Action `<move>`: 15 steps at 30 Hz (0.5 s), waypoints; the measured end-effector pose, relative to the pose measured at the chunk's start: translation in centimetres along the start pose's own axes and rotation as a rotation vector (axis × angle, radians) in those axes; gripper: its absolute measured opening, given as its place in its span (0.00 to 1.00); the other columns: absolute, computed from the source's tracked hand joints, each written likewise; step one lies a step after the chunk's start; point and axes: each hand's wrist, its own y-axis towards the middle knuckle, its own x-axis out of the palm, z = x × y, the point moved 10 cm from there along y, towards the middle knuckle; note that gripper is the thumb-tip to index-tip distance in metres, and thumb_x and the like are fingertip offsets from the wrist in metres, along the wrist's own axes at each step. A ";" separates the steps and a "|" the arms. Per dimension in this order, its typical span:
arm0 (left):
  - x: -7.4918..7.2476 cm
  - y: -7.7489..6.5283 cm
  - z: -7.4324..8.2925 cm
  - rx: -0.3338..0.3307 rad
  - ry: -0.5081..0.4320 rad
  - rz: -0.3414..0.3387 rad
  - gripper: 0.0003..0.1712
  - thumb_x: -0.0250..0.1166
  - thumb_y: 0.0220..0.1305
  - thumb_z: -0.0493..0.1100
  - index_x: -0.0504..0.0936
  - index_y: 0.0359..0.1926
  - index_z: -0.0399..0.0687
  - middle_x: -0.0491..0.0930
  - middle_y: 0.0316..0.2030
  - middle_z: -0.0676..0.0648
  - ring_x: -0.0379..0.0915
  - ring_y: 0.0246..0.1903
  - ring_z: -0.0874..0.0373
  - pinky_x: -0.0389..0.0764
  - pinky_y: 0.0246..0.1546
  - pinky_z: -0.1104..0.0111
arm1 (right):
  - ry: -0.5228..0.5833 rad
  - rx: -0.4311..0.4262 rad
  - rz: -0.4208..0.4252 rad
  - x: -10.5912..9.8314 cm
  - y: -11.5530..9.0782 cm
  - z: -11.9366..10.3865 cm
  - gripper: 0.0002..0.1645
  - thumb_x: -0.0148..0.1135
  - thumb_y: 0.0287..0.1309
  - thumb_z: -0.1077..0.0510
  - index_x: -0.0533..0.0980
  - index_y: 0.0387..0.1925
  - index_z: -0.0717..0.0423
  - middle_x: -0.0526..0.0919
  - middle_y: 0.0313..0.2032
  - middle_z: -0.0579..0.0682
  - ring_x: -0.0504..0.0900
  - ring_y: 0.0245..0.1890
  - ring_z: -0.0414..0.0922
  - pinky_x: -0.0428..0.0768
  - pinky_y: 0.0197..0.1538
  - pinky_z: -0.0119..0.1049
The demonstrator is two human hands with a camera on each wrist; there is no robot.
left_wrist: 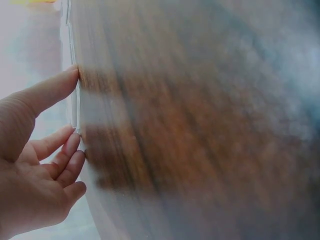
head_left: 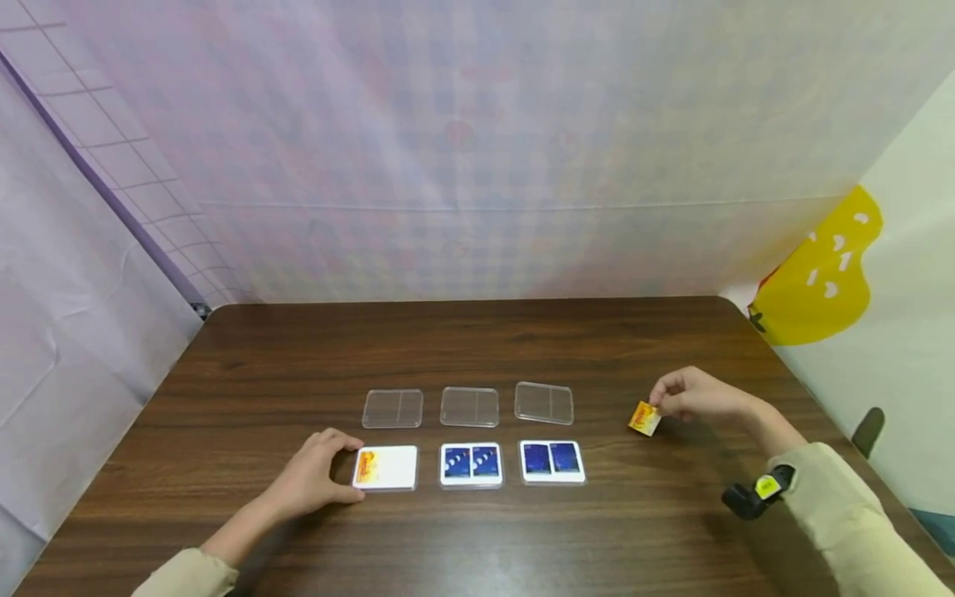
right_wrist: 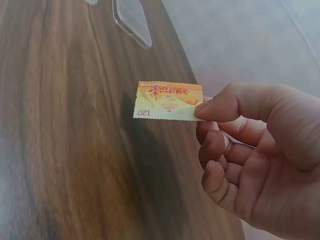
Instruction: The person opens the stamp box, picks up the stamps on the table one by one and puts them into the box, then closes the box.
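Observation:
A yellow-orange postage stamp with perforated edges is pinched at one corner between the thumb and index finger of my right hand, above the table's right side. In the right wrist view its printed face shows, marked 120. My left hand spans the left end of a clear plastic case, thumb at the near corner and fingertips at the far one. This case has a white insert with a matching yellow-orange stamp on its left half; the right half is white.
Beside it lie two cases, one with moon-phase stamps and one with dark blue stamps. Behind them sit three clear lids: left, middle and right. Curtains surround the brown wooden table.

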 end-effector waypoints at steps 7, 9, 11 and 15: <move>-0.1 0.0 0.1 0.010 0.005 0.006 0.34 0.77 0.33 0.45 0.77 0.45 0.39 0.75 0.42 0.46 0.68 0.46 0.48 0.70 0.48 0.51 | -0.015 -0.059 -0.011 0.9 0.7 -2.3 0.07 0.56 0.49 0.66 0.74 0.31 0.69 0.77 0.25 0.53 0.68 0.19 0.36 0.69 0.22 0.30; -0.1 0.0 0.1 0.012 0.005 0.006 0.34 0.77 0.33 0.45 0.77 0.45 0.39 0.75 0.41 0.46 0.68 0.45 0.48 0.70 0.47 0.51 | -0.017 -0.077 -0.012 1.2 0.9 -3.1 0.07 0.56 0.48 0.67 0.74 0.31 0.69 0.77 0.25 0.53 0.67 0.18 0.35 0.68 0.21 0.30; -0.1 0.0 0.1 0.012 0.006 0.009 0.34 0.77 0.32 0.45 0.77 0.45 0.39 0.75 0.41 0.46 0.68 0.45 0.49 0.70 0.47 0.51 | -0.027 -0.084 -0.011 1.4 1.2 -3.9 0.07 0.57 0.48 0.66 0.74 0.30 0.69 0.77 0.24 0.52 0.67 0.18 0.35 0.68 0.21 0.29; 0.0 0.0 0.1 0.015 0.013 0.012 0.33 0.77 0.32 0.45 0.78 0.45 0.39 0.75 0.41 0.47 0.68 0.45 0.49 0.71 0.47 0.52 | -0.050 -0.101 -0.015 2.0 1.7 -5.3 0.07 0.58 0.48 0.65 0.75 0.30 0.67 0.76 0.23 0.49 0.67 0.18 0.36 0.68 0.21 0.29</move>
